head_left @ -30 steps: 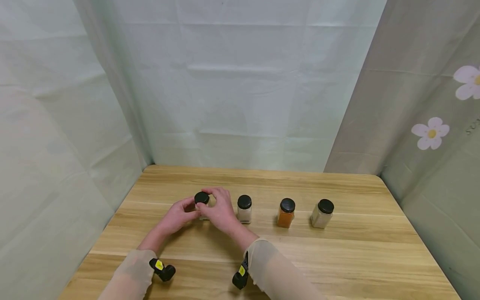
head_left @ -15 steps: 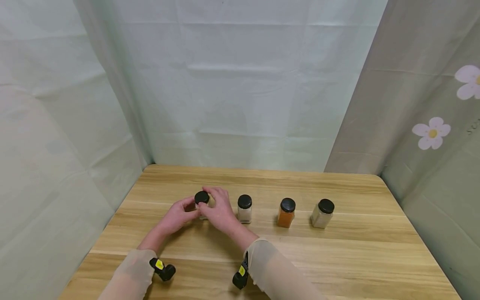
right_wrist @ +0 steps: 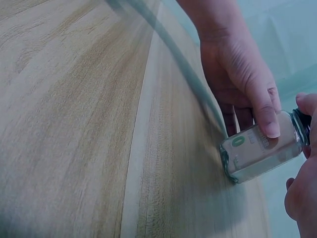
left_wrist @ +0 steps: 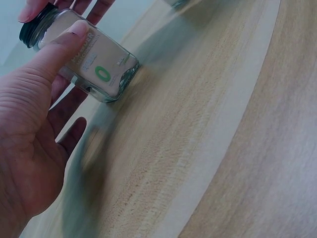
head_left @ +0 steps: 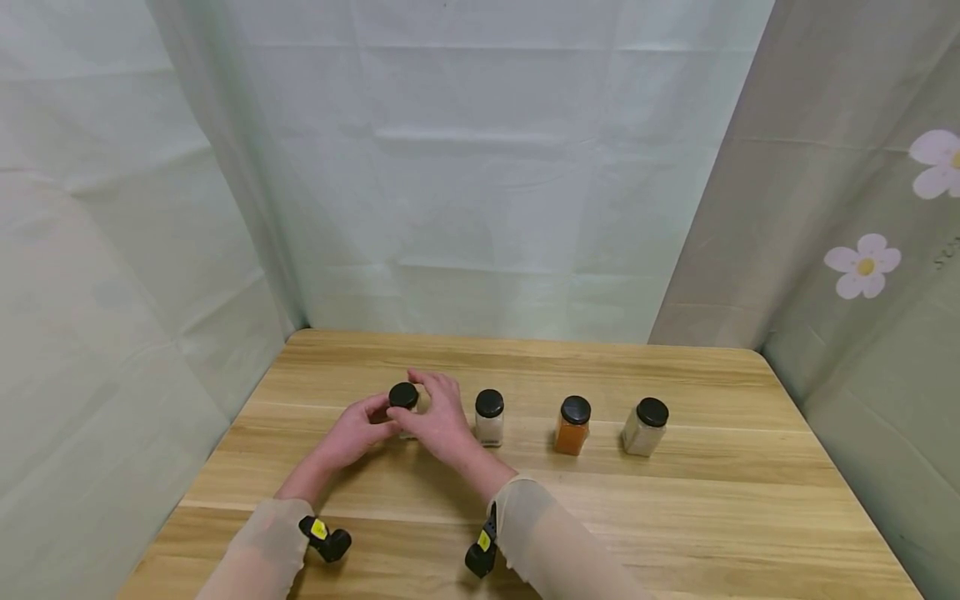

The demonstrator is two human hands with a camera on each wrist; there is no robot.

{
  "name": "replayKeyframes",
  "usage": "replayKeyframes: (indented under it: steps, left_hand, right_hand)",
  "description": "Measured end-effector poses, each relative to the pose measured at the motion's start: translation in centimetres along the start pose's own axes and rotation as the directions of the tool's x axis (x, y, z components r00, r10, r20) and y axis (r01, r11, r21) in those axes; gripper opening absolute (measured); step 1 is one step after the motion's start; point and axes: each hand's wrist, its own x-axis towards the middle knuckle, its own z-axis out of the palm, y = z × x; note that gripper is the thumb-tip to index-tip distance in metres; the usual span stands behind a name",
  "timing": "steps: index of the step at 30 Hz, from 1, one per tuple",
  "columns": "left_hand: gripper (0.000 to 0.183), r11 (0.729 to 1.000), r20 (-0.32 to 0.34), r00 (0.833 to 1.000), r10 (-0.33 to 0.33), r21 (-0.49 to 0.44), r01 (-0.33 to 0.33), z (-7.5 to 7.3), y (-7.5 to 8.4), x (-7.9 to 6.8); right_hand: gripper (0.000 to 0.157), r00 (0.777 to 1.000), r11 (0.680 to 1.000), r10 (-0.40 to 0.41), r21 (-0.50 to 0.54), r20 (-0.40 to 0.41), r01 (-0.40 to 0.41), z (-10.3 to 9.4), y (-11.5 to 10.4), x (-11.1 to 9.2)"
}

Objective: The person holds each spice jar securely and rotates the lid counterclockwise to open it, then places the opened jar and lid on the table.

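A square glass spice jar point(left_wrist: 106, 69) of pale powder, with a green mark on its label, is between both hands at the table's left. My left hand point(head_left: 358, 432) grips its body, thumb pressed on the label. The right hand point(head_left: 442, 421) holds the jar's black lid point(head_left: 403, 395), thumb at the near side and a finger toward the far side. Only part of my right hand point(right_wrist: 304, 173) shows in the right wrist view. The lid sits on the jar's neck. In the right wrist view, the jar's base is at the wooden surface; contact is hard to tell.
Right of the hands stand a white-filled jar point(head_left: 489, 425), an orange-filled jar point(head_left: 572, 433) and a beige-filled jar point(head_left: 644, 433), all with black lids. Pale curtains point(head_left: 480, 208) hang behind the wooden table point(head_left: 712, 517) and at its sides.
My right thumb has shifted left along the lid's near side, and the right index fingertip has moved slightly away from the lid. The left hand and the other jars stay put.
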Motion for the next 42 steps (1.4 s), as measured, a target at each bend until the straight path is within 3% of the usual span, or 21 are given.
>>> replayKeyframes:
  steps: [16, 33, 42]
  left_hand:
    - [0.047, 1.0, -0.006, 1.0, -0.005, -0.018, 0.005, 0.04, 0.0, -0.03]
    - [0.045, 0.998, 0.002, 1.0, 0.006, -0.056, -0.006, 0.07, -0.16, 0.03]
    - [0.046, 0.999, 0.001, 1.0, 0.011, -0.04, -0.011, 0.04, -0.11, -0.01]
  right_hand:
    - [0.058, 0.995, 1.0, 0.017, -0.017, -0.1, -0.019, 0.45, 0.02, 0.25]
    - [0.042, 0.995, 1.0, -0.007, -0.027, -0.098, 0.004, 0.39, -0.36, 0.29]
    - [0.042, 0.997, 0.999, -0.027, -0.032, -0.068, 0.025, 0.14, -0.33, 0.32]
